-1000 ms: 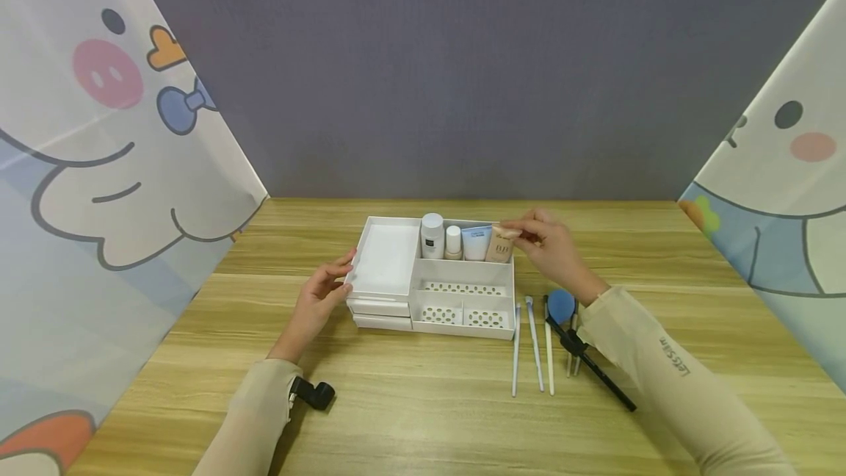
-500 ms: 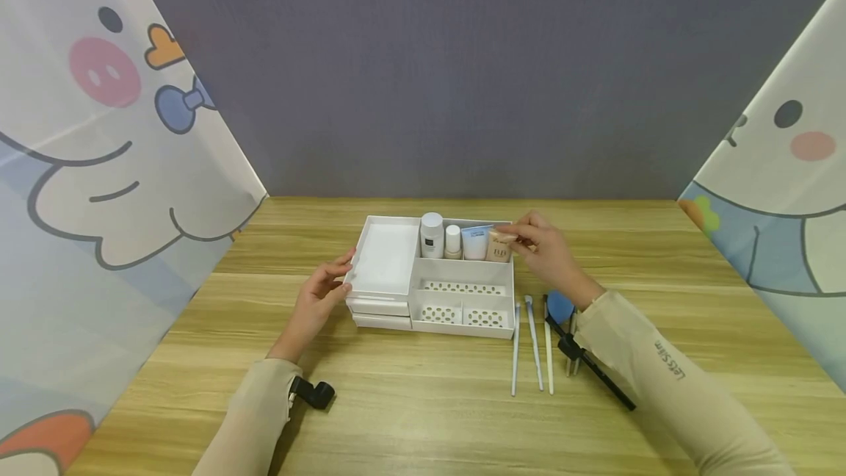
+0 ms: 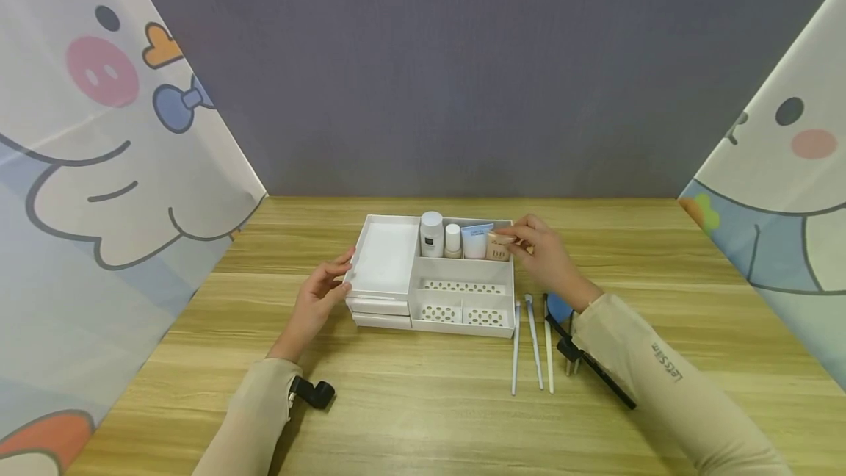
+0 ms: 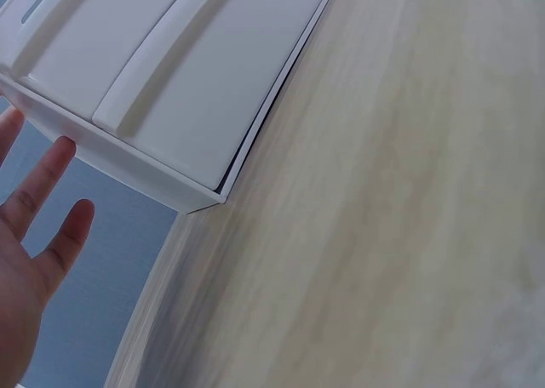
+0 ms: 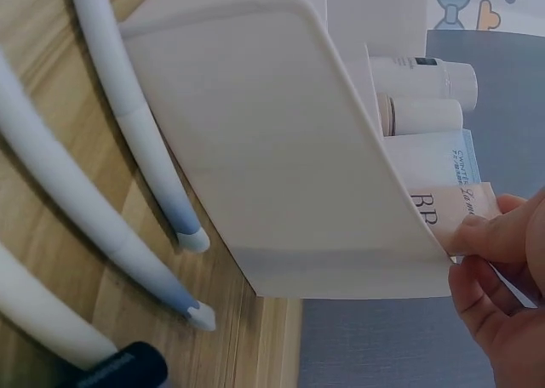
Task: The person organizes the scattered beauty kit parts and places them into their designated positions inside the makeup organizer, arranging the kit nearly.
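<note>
In the head view a white organizer box stands on the wooden table. My right hand pinches the top end of a beige BB cream tube, which sits in the right end of the back compartment. Beside that tube stand a light blue and white tube, a small white-capped bottle and a taller white bottle. At the box's left side my left hand rests with fingers spread. The left wrist view shows its fingers near the side wall of the drawers.
Several makeup brushes lie to the right of the box. A blue round item is partly hidden by the right sleeve. A grey panel rises behind the table, with cartoon-printed cloth at the left.
My right hand has lowered slightly and shifted a little left, and the BB cream tube has sunk deeper into the back compartment. My left hand stays in place.
</note>
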`<action>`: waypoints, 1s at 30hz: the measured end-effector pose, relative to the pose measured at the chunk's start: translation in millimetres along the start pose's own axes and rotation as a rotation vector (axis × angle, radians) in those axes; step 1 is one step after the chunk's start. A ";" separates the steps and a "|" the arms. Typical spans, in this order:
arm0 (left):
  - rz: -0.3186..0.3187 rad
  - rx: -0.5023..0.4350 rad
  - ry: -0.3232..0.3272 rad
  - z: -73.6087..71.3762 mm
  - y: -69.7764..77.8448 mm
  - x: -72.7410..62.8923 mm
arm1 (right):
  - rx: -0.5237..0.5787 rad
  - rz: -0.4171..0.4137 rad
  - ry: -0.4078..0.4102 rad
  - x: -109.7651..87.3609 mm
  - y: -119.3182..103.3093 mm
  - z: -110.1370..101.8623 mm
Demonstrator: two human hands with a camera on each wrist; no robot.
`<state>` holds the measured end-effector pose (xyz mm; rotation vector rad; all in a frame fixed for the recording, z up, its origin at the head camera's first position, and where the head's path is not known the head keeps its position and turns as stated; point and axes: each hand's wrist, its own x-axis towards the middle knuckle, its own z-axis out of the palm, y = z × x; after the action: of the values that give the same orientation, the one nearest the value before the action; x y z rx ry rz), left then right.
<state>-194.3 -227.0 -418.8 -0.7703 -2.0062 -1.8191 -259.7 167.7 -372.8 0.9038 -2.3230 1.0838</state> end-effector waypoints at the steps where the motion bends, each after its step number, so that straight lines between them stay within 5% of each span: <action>1: -0.001 -0.001 0.000 0.1 0.2 0.2 | -0.005 0.002 -0.002 0.3 0.1 -0.1; 30: -0.001 -0.028 -0.002 -0.4 -1.0 -0.2 | -0.052 0.043 0.049 -18.1 -0.4 -27.6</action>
<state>-194.8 -227.5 -419.6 -0.7797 -1.9871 -1.8513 -244.1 196.1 -366.8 0.8030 -2.3294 1.0457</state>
